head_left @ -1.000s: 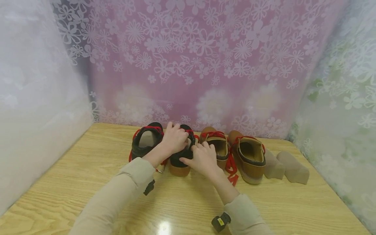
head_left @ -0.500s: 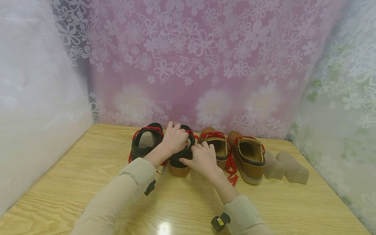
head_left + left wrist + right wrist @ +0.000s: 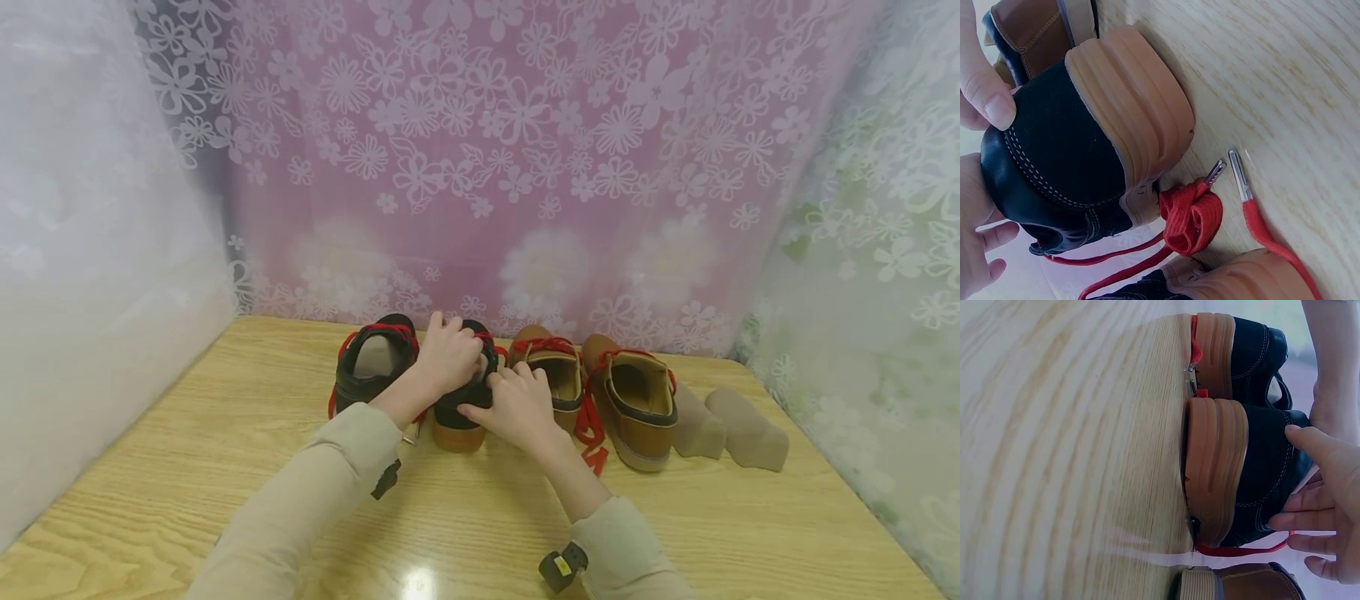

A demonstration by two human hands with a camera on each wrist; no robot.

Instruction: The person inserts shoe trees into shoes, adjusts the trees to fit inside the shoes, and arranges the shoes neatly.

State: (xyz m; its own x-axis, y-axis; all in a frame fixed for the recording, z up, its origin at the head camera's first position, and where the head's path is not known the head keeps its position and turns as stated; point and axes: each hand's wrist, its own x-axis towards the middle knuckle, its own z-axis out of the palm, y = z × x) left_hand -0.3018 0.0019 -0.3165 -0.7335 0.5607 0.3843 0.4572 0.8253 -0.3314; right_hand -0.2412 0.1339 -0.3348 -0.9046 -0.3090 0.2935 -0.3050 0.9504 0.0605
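Note:
In the head view, a black shoe (image 3: 459, 417) with a tan sole and red laces stands second from the left, toe toward the curtain. My right hand (image 3: 522, 406) grips it at the heel, thumb on the back and fingers along the right side; the right wrist view shows the thumb and fingers of the right hand (image 3: 1335, 487) around the heel. My left hand (image 3: 448, 354) lies over its opening and laces, the thumb hidden. A bit of pale insert shows inside. Its mate, another black shoe (image 3: 352, 385) holding a beige shoe insert (image 3: 375, 357), stands left of it.
Two brown shoes (image 3: 643, 433) with red laces stand to the right, hollow inside. Beyond them lie two beige shoe inserts (image 3: 747, 433). Loose lace ends with metal tips (image 3: 1240, 175) lie on the wooden table (image 3: 225, 467). A pink floral curtain (image 3: 480, 167) hangs behind.
Both hands stay in the same place on the black shoe. A lace tip beside the left forearm is a little more covered by the sleeve.

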